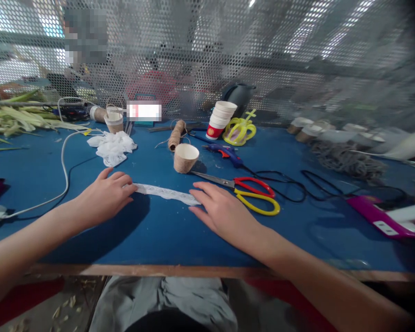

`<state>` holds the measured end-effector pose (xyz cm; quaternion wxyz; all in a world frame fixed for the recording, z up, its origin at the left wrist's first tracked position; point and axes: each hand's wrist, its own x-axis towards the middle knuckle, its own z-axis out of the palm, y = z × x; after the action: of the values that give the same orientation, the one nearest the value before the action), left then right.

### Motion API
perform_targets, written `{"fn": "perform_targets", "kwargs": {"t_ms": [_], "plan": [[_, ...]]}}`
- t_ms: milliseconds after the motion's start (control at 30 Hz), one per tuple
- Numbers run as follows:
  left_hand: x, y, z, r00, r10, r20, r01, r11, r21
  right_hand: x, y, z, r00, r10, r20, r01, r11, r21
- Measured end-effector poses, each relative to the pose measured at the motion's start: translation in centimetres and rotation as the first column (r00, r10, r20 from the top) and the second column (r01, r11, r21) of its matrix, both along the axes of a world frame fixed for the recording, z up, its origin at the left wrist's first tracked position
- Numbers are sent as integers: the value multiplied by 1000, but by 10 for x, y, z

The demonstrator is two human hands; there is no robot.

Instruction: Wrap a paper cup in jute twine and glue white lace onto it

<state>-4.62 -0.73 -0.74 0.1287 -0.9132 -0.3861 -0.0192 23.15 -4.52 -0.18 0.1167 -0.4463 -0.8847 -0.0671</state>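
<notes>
Sitting beyond the lace strip point(166, 192): brown cup point(184, 163), scissors point(225, 182), glue gun point(233, 157).

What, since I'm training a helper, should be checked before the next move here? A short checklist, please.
1. Lace spanning both hands: ok, from the left hand to the right hand.
2. Right hand's grip firm: cannot tell; the hand covers the lace there.
3. Scissors within reach: ok, just beyond the right hand.
4. Scissors well away from the cup: not ok; the tips lie close by its base.
5. Cup upright: ok.
6. Glue gun cool: cannot tell.
</notes>
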Motion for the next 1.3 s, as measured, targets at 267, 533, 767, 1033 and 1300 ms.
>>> {"fn": "perform_targets", "kwargs": {"t_ms": [267, 533, 767, 1033, 1300], "plan": [[36, -5, -24, 984, -129, 122, 152, 966, -208, -29, 10, -15, 994, 112, 5, -102, 917, -385], [34, -7, -30, 994, -76, 72, 96, 942, -322, -29, 7, -19, 992, 106, 63, -65, 882, -467], [38, -9, -17, 998, -33, 45, 50, 880, -472, -33, 6, -11, 989, 98, 114, -23, 847, -532], [20, 6, -1, 964, 83, 251, 58, 859, -509, -22, 10, -2, 997, 70, 12, -54, 859, -509], [2, 36, -3, 946, 258, 198, -200, 942, -270, -21, 13, -7, 992, 124, -7, -114, 886, -450]]}}
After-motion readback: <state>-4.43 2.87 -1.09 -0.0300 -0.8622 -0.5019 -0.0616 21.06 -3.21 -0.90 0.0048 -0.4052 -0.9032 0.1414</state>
